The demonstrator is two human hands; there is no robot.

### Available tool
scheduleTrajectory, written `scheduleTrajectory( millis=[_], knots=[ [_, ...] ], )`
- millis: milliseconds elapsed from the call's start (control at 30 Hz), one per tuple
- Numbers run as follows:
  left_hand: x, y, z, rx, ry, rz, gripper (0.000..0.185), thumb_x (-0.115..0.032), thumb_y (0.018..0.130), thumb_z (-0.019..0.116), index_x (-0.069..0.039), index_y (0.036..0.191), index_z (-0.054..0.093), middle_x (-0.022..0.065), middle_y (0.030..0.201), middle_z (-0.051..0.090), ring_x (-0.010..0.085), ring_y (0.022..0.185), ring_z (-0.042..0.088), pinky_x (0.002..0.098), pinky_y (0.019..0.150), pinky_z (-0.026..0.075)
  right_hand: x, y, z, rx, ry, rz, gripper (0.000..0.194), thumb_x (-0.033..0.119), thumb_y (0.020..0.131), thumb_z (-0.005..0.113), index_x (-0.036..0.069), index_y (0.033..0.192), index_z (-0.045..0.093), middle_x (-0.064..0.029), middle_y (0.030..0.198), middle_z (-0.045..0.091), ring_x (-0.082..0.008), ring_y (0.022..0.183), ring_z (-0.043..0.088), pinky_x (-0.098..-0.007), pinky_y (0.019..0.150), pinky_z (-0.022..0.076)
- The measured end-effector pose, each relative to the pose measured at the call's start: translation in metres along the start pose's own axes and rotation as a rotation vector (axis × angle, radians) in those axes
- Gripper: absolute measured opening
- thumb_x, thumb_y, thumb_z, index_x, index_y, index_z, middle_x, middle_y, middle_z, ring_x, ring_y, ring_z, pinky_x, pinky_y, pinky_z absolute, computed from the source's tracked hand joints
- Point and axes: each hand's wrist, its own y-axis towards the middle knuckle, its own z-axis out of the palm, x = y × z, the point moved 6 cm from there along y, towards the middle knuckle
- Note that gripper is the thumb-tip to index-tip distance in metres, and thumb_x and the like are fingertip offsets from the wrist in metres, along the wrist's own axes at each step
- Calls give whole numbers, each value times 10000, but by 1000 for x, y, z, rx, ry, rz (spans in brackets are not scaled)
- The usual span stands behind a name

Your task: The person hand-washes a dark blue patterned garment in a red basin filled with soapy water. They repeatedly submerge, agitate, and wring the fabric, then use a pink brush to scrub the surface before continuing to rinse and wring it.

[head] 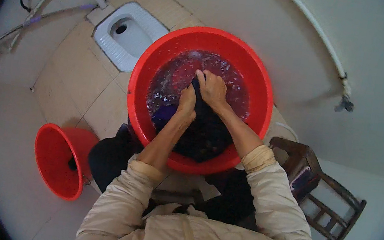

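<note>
A large red plastic basin (pixel 260 70) stands before me, holding water (pixel 180 73) with some suds. Dark wet cloth (pixel 204 136) lies in its near half, partly under my forearms. My left hand (pixel 188 101) grips a raised fold of this cloth. Beside it, slightly farther from me, my right hand (pixel 212 88) is closed on the same fold, thumb and fingers at its upper end. A purple piece of fabric (pixel 164 113) shows at the water's left side, close to my left wrist; whether it belongs to the dark cloth I cannot tell.
A white squat toilet (pixel 130 39) is set in the tiled floor beyond the basin's left side. A red bucket (pixel 59 160) lies tilted at the left. To the right stands a dark wooden chair (pixel 325 210). A white pipe (pixel 317 27) with a tap (pixel 345 103) runs along the right wall.
</note>
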Motion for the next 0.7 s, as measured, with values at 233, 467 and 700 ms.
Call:
scheduleTrajectory(
  millis=[233, 467, 700],
  knots=[
    [-79, -102, 31, 366, -117, -150, 467, -470, 898, 584, -58, 1114, 624, 96, 1050, 665, 242, 962, 623, 395, 916, 493, -66, -74, -93, 163, 448, 346, 669, 615, 890, 449, 34, 1183, 602, -178, 1132, 636, -320, 1118, 562, -407, 977, 402],
    [-105, -114, -6, 394, -21, -97, 382, -430, 858, 665, -66, 973, 660, 81, 962, 675, 234, 907, 624, 398, 924, 480, -2, -149, -146, 611, 387, -15, 523, 391, 783, 732, 3, 1120, 631, -94, 1044, 633, -204, 1022, 559, -324, 937, 416],
    [-66, -115, 1, 567, -81, -217, 399, -367, 869, 662, -68, 1129, 619, 108, 1117, 643, 270, 1017, 608, 442, 945, 469, 13, -155, -179, 109, 1392, -258, 549, 417, 919, 565, -3, 1271, 529, -93, 1218, 574, -229, 1131, 539, -408, 1014, 388]
  ],
)
